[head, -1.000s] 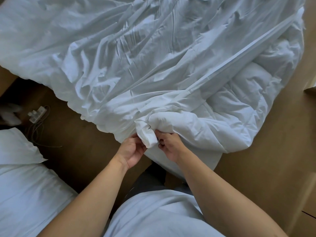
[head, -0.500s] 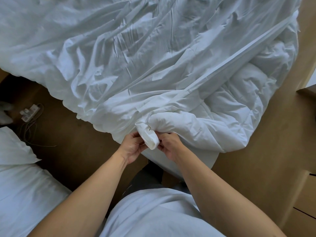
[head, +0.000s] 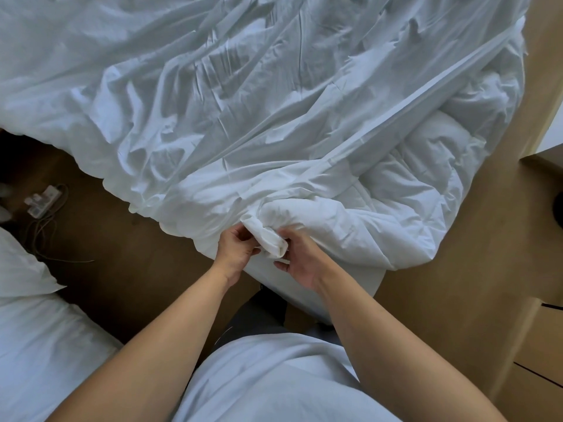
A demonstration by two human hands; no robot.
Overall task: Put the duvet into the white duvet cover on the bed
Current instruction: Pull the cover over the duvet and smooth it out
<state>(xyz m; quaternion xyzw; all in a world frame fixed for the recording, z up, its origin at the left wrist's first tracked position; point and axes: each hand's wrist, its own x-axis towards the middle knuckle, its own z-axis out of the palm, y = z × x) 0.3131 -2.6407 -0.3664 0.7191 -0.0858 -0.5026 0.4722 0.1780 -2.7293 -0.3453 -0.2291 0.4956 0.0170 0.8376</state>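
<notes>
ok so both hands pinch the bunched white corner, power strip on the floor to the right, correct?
Not quite: head view shows the power strip on the floor to the left; left hand and right hand do pinch the bunched corner.

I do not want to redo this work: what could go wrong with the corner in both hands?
The left hand and right hand pinch only a bunched corner; it may slip when pulled. The duvet lies uncovered at the right, hanging past the edge, so it could slide off.
</notes>
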